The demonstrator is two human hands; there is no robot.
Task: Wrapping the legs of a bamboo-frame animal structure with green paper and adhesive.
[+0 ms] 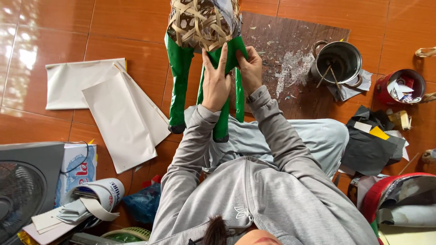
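nearest me, my left hand (215,81) lies spread flat on a green paper-covered leg (222,119) of the woven bamboo animal frame (200,22), held upright over my lap & the floor. right hand (250,68) pinches green paper at the leg top. i'd judge it light, hollow, stiff-ish but crushable; paper prob tears easily, so grip legs/weave gently. beyond: steel pot (338,61) on a board.
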